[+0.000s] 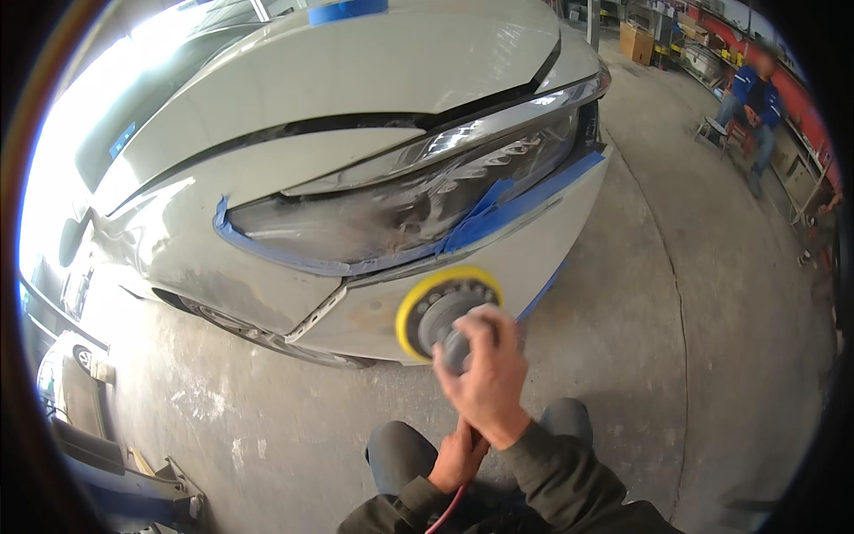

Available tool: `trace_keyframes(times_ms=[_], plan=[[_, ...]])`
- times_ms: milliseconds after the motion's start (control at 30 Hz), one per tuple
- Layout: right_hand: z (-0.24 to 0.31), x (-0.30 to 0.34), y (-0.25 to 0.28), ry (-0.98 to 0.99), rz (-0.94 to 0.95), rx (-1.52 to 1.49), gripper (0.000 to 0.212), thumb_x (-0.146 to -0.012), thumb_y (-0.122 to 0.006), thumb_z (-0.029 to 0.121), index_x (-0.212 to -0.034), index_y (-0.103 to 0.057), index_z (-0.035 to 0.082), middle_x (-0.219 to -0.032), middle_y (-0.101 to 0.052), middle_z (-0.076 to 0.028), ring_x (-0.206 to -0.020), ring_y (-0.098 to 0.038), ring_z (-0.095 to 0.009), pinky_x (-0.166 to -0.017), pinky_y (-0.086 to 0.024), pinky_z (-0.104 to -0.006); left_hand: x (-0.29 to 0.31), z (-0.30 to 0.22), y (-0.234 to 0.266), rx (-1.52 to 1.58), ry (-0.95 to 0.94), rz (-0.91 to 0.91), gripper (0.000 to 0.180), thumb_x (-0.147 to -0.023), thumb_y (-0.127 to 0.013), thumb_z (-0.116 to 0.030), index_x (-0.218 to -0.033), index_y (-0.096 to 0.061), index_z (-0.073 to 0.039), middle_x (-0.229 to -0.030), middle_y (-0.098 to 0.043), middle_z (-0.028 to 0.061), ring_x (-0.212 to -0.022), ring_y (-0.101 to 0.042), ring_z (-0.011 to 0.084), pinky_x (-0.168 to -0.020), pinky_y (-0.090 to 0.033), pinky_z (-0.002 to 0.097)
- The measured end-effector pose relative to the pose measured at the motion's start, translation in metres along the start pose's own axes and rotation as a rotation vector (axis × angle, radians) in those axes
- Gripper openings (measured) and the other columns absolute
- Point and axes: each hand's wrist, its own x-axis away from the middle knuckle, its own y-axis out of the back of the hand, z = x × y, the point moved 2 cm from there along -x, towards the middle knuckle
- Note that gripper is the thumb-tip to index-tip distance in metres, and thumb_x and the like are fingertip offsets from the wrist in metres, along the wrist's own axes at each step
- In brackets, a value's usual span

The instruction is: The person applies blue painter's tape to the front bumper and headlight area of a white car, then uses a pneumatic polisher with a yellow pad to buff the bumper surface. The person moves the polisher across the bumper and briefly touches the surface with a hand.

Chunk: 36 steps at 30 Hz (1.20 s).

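Note:
My right hand (487, 378) is wrapped over the grey body of a round disc sander (440, 325) with a yellow-rimmed pad. The pad is tilted toward the light-coloured car bumper (356, 316); whether it touches is unclear. Just below my right wrist, my left hand (458, 458) is closed around the sander's tail end, where a red hose (447, 512) runs down toward my lap. Above the sander sits the hazy headlight (356, 222). Blue masking tape (311, 264) borders its lower edge, with more strips across its right part.
The car's hood (382, 62) rises behind the headlight, with a blue tape roll (347, 11) on top. My knees (400, 454) are bent close to the bumper. A seated person (754, 107) is at the far right beside cluttered shelving. A blue metal stand (133, 494) is at lower left.

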Motion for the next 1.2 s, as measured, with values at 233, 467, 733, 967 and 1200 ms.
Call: trace_keyframes(times_ms=[233,467,733,967,1200], plan=[[0.0,0.003,-0.01,-0.066,0.012,-0.094,0.053,-0.077,-0.086,0.019,-0.123,-0.06,0.017,-0.125,-0.056,-0.01,-0.095,-0.07,-0.033,-0.064,-0.061,-0.0418,0.025,0.015,0.001,-0.045,0.157,-0.157,0.032,-0.096,-0.073,-0.024,-0.106,-0.06,0.003,-0.085,-0.071,0.0239,-0.077,-0.071,0.0446,-0.068,-0.055,0.0493],[-0.034,-0.007,0.012,-0.071,-0.003,-0.109,0.05,-0.08,-0.086,0.019,-0.121,-0.058,0.012,-0.122,-0.055,-0.011,-0.088,-0.07,-0.031,-0.062,-0.06,-0.0396,0.035,-0.005,-0.016,-0.152,0.189,-0.073,0.033,-0.097,-0.075,-0.03,-0.103,-0.059,-0.001,-0.075,-0.067,0.0188,-0.068,-0.069,0.0396,-0.062,-0.053,0.0466],[-0.069,-0.014,0.028,-0.123,0.011,-0.157,0.05,-0.083,-0.085,0.018,-0.123,-0.056,0.01,-0.123,-0.054,-0.011,-0.067,-0.066,-0.021,-0.06,-0.058,-0.0364,0.04,-0.004,-0.027,-0.216,0.227,-0.015,0.032,-0.094,-0.078,-0.028,-0.102,-0.064,-0.001,-0.071,-0.063,0.0129,-0.061,-0.065,0.0263,-0.06,-0.051,0.0385],[-0.085,-0.053,0.053,-0.153,0.056,-0.147,0.049,-0.083,-0.083,0.017,-0.123,-0.056,0.009,-0.123,-0.054,-0.012,-0.073,-0.069,-0.025,-0.061,-0.059,-0.0372,0.027,-0.048,-0.04,-0.052,0.138,-0.069,0.016,-0.103,-0.063,-0.017,-0.102,-0.062,0.0,-0.076,-0.067,0.0135,-0.064,-0.065,0.0248,-0.061,-0.051,0.0392],[-0.093,-0.069,0.068,-0.146,0.167,-0.141,0.051,-0.082,-0.083,0.019,-0.124,-0.055,0.011,-0.123,-0.053,-0.013,-0.078,-0.071,-0.033,-0.063,-0.06,-0.0408,0.021,-0.066,-0.068,0.069,0.111,-0.006,0.016,-0.102,-0.066,-0.018,-0.107,-0.061,-0.003,-0.073,-0.061,0.0116,-0.063,-0.06,0.0205,-0.059,-0.048,0.0394]])
